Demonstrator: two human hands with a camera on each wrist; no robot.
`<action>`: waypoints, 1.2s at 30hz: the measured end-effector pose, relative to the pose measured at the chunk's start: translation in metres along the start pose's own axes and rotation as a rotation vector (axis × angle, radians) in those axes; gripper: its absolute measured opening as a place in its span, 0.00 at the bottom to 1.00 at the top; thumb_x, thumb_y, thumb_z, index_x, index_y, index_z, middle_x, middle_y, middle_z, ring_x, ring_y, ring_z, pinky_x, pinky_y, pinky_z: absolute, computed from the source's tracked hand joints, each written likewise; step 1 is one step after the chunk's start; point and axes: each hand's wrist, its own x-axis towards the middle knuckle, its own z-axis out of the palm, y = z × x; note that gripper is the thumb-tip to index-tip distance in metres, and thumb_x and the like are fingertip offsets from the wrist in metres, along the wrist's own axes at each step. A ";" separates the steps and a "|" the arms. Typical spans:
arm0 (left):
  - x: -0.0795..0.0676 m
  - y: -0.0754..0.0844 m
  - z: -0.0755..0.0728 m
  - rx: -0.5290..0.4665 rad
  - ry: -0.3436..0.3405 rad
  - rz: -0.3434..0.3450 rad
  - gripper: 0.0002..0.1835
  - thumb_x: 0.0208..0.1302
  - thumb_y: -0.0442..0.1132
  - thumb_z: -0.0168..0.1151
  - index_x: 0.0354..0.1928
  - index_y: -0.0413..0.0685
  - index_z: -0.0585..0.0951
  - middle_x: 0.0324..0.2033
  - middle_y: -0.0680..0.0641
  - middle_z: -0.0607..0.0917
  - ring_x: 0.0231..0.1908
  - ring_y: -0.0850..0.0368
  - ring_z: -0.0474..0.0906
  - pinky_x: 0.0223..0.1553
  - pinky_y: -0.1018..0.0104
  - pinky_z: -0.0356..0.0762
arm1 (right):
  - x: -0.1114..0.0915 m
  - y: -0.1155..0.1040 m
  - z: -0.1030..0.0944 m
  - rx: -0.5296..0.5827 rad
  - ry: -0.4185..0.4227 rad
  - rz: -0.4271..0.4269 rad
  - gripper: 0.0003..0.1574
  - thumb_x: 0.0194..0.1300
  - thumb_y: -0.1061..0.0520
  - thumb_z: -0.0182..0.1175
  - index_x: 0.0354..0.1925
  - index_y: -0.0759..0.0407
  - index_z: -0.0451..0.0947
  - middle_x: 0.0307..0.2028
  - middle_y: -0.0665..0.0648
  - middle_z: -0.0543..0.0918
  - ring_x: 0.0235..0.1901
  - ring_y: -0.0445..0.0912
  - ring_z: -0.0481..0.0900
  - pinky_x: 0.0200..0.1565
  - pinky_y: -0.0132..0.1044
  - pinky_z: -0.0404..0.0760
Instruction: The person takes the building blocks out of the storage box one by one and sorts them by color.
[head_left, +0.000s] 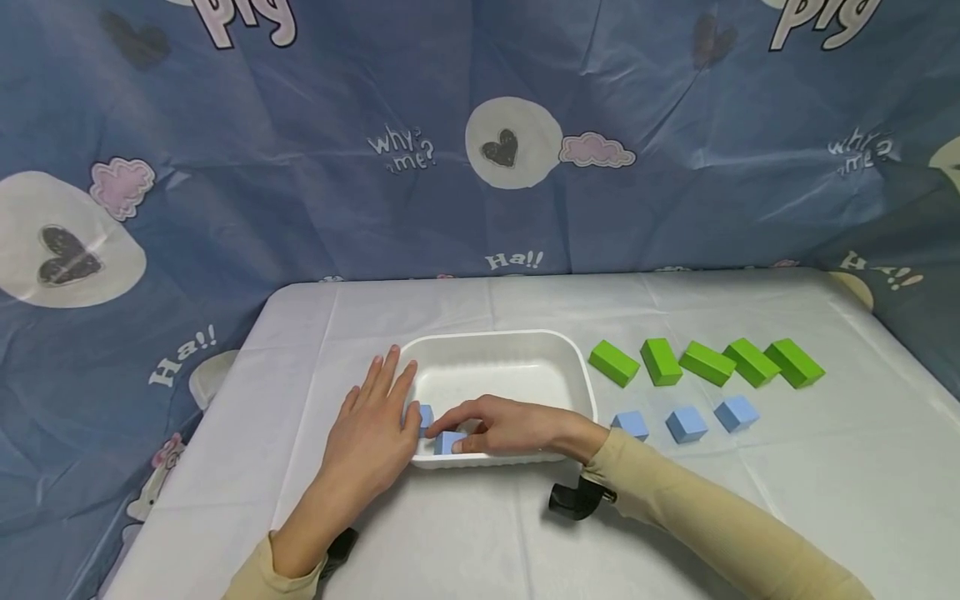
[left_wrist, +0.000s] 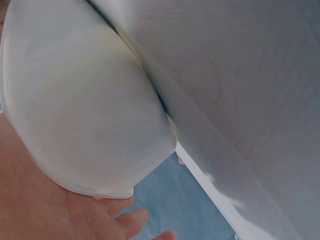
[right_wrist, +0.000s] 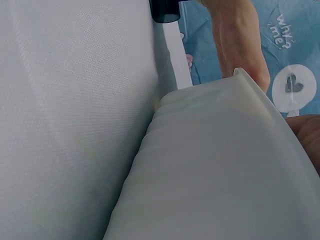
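Observation:
A white plastic tray [head_left: 495,348] sits on the table, with two light blue cubes in its near left corner. My right hand [head_left: 510,427] reaches over the near rim and pinches the nearer blue cube [head_left: 447,443] between thumb and index finger. Just behind it lies the other blue cube [head_left: 425,415], close to the index fingertip. Along the left rim rests my left hand [head_left: 372,435], fingers straight and spread. The left wrist view shows the tray's outer wall [left_wrist: 90,105] against that palm. In the right wrist view the tray wall [right_wrist: 215,165] hides most of the right hand.
Right of the tray, several green blocks [head_left: 662,362] form a row. Nearer than these lie three blue cubes [head_left: 686,425], the leftmost beside the right sleeve [head_left: 675,500]. A patterned blue cloth [head_left: 420,208] hangs behind the white-covered table [head_left: 465,533].

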 end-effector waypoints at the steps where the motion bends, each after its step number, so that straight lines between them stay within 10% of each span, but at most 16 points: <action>1: 0.000 0.000 0.000 0.000 0.001 -0.001 0.29 0.74 0.46 0.43 0.74 0.45 0.64 0.76 0.43 0.51 0.75 0.45 0.43 0.67 0.37 0.52 | 0.000 0.000 0.000 0.000 0.009 -0.008 0.22 0.71 0.61 0.58 0.62 0.55 0.77 0.60 0.48 0.77 0.62 0.41 0.71 0.56 0.33 0.73; 26: -0.001 0.000 0.000 -0.002 0.002 -0.003 0.30 0.74 0.46 0.43 0.75 0.47 0.61 0.76 0.44 0.51 0.75 0.46 0.42 0.67 0.37 0.50 | -0.007 0.003 -0.001 0.172 0.045 -0.049 0.23 0.67 0.60 0.60 0.60 0.55 0.78 0.48 0.50 0.84 0.37 0.44 0.81 0.43 0.33 0.76; 36: 0.001 0.000 0.000 0.026 0.014 0.007 0.30 0.74 0.47 0.42 0.75 0.44 0.61 0.76 0.43 0.53 0.75 0.47 0.44 0.67 0.37 0.51 | -0.007 0.000 -0.003 0.181 0.221 -0.109 0.22 0.65 0.58 0.65 0.58 0.52 0.77 0.54 0.47 0.79 0.44 0.48 0.82 0.48 0.39 0.79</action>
